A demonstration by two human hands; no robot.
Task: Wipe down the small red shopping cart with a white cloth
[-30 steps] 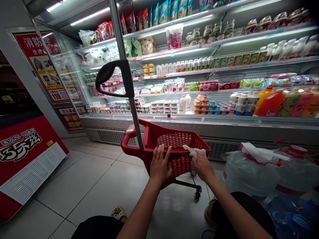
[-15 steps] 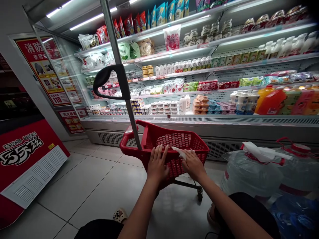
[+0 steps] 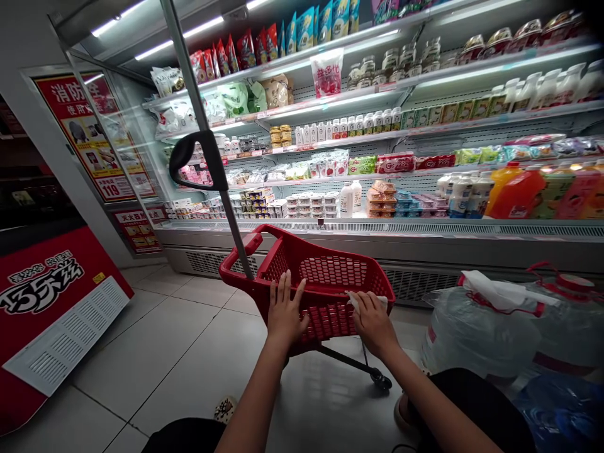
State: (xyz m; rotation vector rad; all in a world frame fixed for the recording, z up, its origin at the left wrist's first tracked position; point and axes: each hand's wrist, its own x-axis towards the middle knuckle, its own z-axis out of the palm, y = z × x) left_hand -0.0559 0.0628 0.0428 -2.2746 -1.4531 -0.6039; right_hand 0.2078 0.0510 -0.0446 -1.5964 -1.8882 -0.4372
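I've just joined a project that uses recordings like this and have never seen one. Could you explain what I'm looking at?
There is no machine here: these are a person's own bare hands. Every picture comes from one camera worn on the head, looking forward and down, so the knees show below.

The left hand lies with fingers spread against the near side of a red shopping cart. The right hand holds a crumpled white cloth or tissue at its near rim.

Behind, an open fridge displays bags and drink bottles. Large water jugs stand on the right.
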